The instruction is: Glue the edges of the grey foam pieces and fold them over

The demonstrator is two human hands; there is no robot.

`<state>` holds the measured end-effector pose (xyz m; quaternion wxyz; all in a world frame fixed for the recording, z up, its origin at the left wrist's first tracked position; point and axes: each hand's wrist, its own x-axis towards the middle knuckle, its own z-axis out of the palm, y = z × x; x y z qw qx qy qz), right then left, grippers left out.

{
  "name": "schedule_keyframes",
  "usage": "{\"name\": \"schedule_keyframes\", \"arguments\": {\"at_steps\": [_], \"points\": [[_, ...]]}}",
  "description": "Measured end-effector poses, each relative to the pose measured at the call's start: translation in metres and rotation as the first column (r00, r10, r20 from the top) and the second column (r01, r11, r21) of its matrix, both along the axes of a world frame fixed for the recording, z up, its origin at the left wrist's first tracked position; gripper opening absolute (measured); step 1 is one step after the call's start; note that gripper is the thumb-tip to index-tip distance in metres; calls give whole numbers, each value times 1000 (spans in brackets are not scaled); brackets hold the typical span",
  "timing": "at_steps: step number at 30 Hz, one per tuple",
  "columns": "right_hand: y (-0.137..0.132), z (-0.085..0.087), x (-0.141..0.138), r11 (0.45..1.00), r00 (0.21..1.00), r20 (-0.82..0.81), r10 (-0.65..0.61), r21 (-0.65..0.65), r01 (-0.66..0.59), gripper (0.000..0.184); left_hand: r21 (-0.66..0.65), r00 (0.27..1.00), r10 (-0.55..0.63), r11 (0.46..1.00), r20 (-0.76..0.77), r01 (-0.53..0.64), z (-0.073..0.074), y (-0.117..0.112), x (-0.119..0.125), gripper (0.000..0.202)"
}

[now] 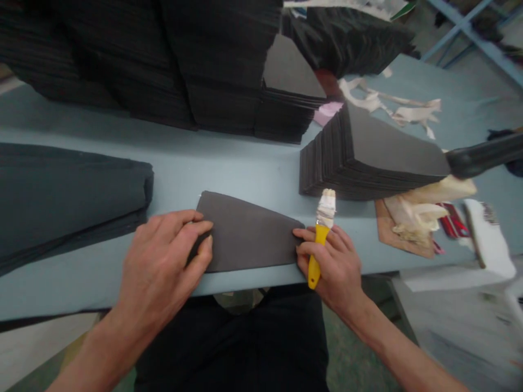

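Observation:
A dark grey panel (pixel 249 234) with a slanted far edge lies flat at the front of the table. My left hand (pixel 167 247) closes its thumb and fingers on the panel's left end. At the right end, the fingertips of my right hand (pixel 335 253) touch the panel's edge. That same hand also holds a small paintbrush (pixel 322 237) with a yellow handle, its whitish, caked bristles pointing away from me. Just beyond the brush stands a stack of similar dark panels (pixel 392 144).
Tall stacks of dark pieces (pixel 183 71) line the back. Folded dark fabric (pixel 73 201) lies at left. A black handle-like bar (pixel 486 155) reaches in from the right. Pale scraps (pixel 408 109), a brown piece (pixel 402 234) and a white object (pixel 490 239) lie on the right.

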<state>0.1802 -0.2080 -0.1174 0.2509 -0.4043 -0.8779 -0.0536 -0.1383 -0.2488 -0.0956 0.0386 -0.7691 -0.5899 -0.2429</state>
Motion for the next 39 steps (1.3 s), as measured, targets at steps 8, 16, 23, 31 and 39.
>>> {"name": "schedule_keyframes", "arguments": {"at_steps": [8, 16, 23, 31, 39], "points": [[1, -6, 1, 1000, 1000, -10, -20, 9, 20, 16, -205, 957, -290, 937, -4, 283, -11, 34, 46, 53], [5, 4, 1, 998, 999, -3, 43, 39, -43, 15, -272, 956, -289, 925, -50, 266, -22, 42, 49, 61], [-3, 10, -33, 996, 981, -183, 56, -60, -68, 15, -266, 956, -280, 932, -92, 247, -23, 41, 52, 61], [5, -22, -56, 968, 969, -240, 53, -225, -108, 26, -285, 959, -256, 935, -123, 213, -21, 37, 57, 61], [5, -20, -56, 970, 967, -250, 44, -221, -102, 17, -272, 987, -98, 960, -126, 60, -21, 31, 50, 75]]}}
